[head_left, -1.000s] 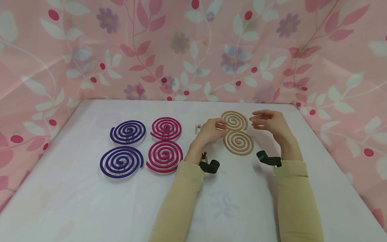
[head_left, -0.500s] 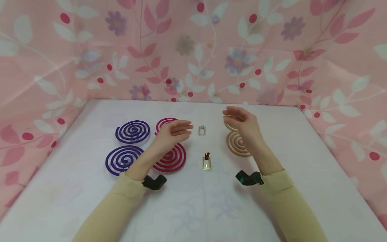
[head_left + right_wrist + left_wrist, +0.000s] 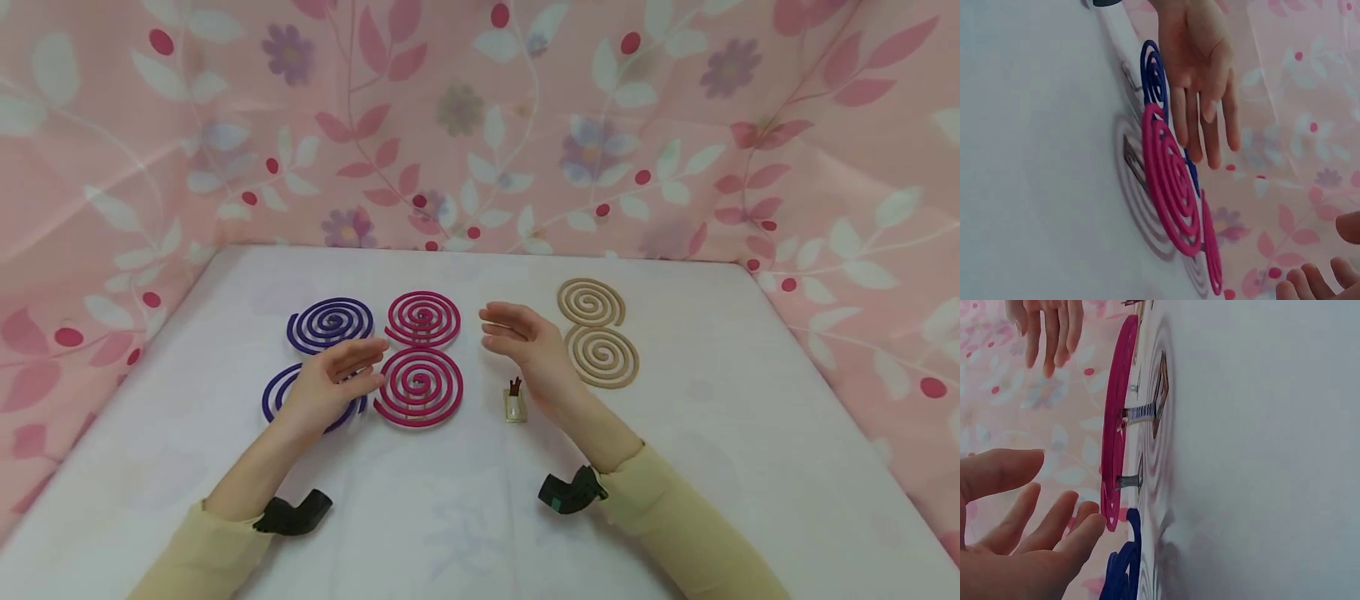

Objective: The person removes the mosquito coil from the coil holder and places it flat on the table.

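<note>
The left hand (image 3: pixel 330 387) hung over the nearer blue coil (image 3: pixel 277 398), apparently not touching it, fingers parted and holding nothing; a pink coil (image 3: pixel 418 382) sat at three o'clock. The right hand (image 3: pixel 528 342), fingers relaxed and empty, had a brass stand (image 3: pixel 514 408) at six, a tan coil (image 3: pixel 602 356) at three on the bench (image 3: pixel 420 508).

We see a creased pale pink fabric backdrop (image 3: pixel 540 133) printed with white leaves (image 3: pixel 870 278), round red berries (image 3: pixel 161 42) and mauve flowers (image 3: pixel 288 54); it stands behind and beside a flat white tabletop (image 3: pixel 750 400); the light is soft.
</note>
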{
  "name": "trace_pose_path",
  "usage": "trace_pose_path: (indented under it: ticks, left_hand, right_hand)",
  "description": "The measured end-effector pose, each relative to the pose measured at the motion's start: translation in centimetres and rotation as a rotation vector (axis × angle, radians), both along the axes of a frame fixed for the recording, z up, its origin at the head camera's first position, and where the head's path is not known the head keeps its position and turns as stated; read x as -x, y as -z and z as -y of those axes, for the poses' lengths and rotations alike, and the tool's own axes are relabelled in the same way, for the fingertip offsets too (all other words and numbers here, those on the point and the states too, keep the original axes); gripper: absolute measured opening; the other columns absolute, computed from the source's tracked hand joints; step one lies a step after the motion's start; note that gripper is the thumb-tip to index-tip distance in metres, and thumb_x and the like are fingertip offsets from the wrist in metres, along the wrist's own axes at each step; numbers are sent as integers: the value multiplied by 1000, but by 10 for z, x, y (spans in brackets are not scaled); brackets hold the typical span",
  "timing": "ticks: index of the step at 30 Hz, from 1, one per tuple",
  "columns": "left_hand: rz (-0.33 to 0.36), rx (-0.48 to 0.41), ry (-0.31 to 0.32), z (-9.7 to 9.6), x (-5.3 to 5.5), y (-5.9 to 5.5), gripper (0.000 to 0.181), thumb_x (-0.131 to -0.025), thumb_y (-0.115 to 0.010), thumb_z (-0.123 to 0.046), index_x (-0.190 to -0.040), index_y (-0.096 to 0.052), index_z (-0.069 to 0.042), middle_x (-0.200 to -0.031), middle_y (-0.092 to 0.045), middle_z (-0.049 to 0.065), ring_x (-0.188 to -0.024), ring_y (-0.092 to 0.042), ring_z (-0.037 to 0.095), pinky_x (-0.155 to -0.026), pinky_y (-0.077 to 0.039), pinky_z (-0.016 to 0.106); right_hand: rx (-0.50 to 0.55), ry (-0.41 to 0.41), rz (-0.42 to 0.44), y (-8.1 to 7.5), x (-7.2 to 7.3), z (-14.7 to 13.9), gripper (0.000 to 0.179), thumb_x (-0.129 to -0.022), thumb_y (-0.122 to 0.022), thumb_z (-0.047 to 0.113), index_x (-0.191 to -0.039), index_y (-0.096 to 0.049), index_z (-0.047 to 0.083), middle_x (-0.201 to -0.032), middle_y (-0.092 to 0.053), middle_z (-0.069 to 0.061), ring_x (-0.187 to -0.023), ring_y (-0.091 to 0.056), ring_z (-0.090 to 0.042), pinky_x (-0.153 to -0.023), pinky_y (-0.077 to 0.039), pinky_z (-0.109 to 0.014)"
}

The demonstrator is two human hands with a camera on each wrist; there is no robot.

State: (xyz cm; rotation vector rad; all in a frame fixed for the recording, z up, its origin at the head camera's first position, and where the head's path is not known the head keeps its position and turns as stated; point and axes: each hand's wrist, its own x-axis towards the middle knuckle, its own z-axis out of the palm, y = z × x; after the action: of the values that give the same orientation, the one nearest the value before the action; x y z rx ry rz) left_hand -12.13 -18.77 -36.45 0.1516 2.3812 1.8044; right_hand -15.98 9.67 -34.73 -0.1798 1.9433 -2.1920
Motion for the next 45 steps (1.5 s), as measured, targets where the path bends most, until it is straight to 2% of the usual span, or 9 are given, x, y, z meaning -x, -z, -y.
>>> trace_pose_path:
  ticks: [5, 9, 15, 20, 24, 31, 39, 45]
  left_hand:
    - [-41, 47, 20, 0, -6, 6, 52, -95, -67, -7, -144, -50, -2, -151, -48, 17, -141, -43, 34, -104, -42, 21]
    - [-42, 90, 13, 0, -10, 10, 54, -94, -68, -8, -144, -49, -3, -151, -48, 17, -141, -43, 34, -105, -42, 29]
    - [-40, 73, 16, -4, -11, 14, 55, -93, -68, -4, -145, -48, -3, -152, -46, 16, -143, -41, 35, -106, -41, 33]
    - [-48, 58, -14, -5, -10, 17, 56, -91, -69, -2, -144, -49, -2, -151, -47, 16, -141, -43, 35, -105, -45, 32]
    - [-43, 80, -19, -6, -12, 17, 56, -91, -69, -3, -144, -50, -4, -151, -48, 14, -141, -44, 34, -104, -47, 33]
    - [-33, 133, 29, -5, -13, 14, 57, -92, -68, -6, -146, -47, -4, -151, -47, 18, -139, -44, 40, -106, -47, 48]
    - [-14, 120, 34, -7, -14, 16, 57, -92, -67, -2, -146, -47, -4, -151, -47, 18, -138, -46, 39, -103, -50, 46]
    - [-28, 121, 31, -8, -15, 13, 56, -92, -67, -4, -145, -47, -3, -151, -47, 19, -137, -47, 40, -102, -51, 47]
  right_hand:
    - [-1, -5, 13, 13, -10, 13, 44, -93, -61, -5, -136, -53, -2, -139, -57, -21, -135, -49, -38, -102, -52, -30]
    - [-23, -15, 34, 23, -15, 19, 43, -92, -60, -5, -135, -55, -2, -140, -55, -24, -134, -50, -39, -102, -52, -32]
    - [-59, -55, 78, 33, -19, 22, 46, -91, -60, -5, -137, -52, -4, -142, -53, -24, -136, -48, -37, -104, -51, -36]
    - [-56, -61, 118, 37, -22, 24, 48, -91, -58, -8, -139, -49, -7, -142, -52, -25, -135, -50, -37, -105, -50, -40]
    - [-44, -93, 143, 40, -22, 26, 48, -92, -57, -8, -139, -48, -9, -139, -54, -26, -132, -53, -37, -104, -51, -39]
    - [-52, -125, 153, 42, -24, 28, 47, -92, -59, -5, -139, -50, -6, -137, -55, -26, -124, -59, -35, -99, -54, -34]
    - [-75, -149, 161, 44, -25, 26, 46, -92, -61, -2, -137, -54, -2, -139, -55, -19, -121, -57, -29, -95, -56, -31]
    - [-9, -168, 190, 46, -24, 26, 47, -93, -58, -5, -139, -50, -4, -139, -52, -22, -104, -64, -21, -91, -58, -41]
